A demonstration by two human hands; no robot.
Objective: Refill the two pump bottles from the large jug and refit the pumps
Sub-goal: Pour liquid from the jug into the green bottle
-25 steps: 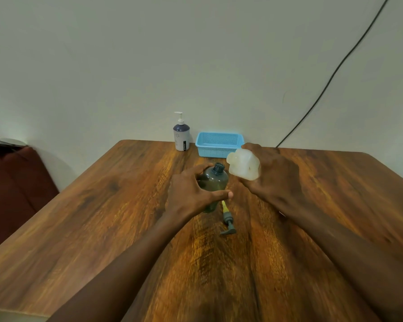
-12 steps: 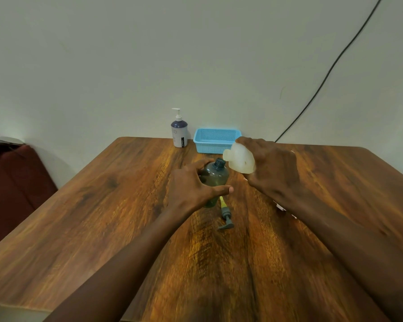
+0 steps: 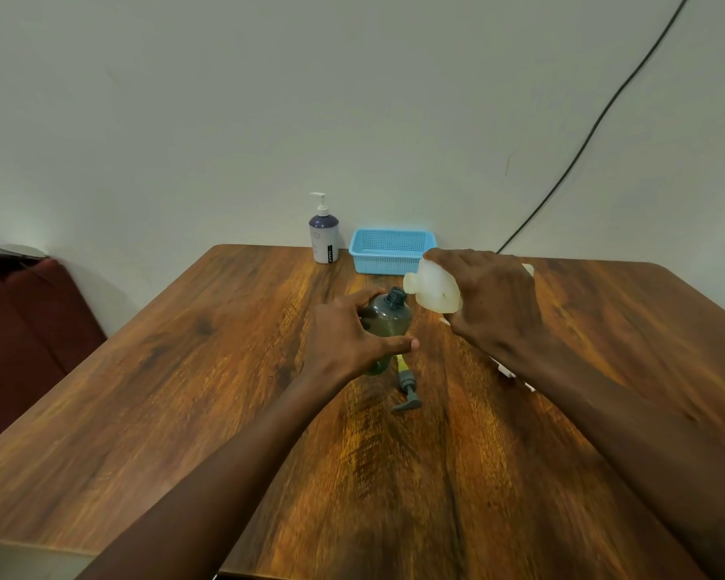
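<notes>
Pale jug (image 3: 433,290) in curled right hand (image 3: 494,305), spout beside uncapped dark bottle (image 3: 388,319) in curled left hand (image 3: 344,339).

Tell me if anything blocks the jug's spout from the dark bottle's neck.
Nothing visible does. The right hand holds the translucent white plastic jug tilted, spout beside the open neck of the dark green bottle; the left hand grips it lower down, the grey pump lies on the wooden table.

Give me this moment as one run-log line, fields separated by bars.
left hand: holds green bottle | right hand: tilts jug, spout near bottle mouth | pump: off, lying on table
</notes>
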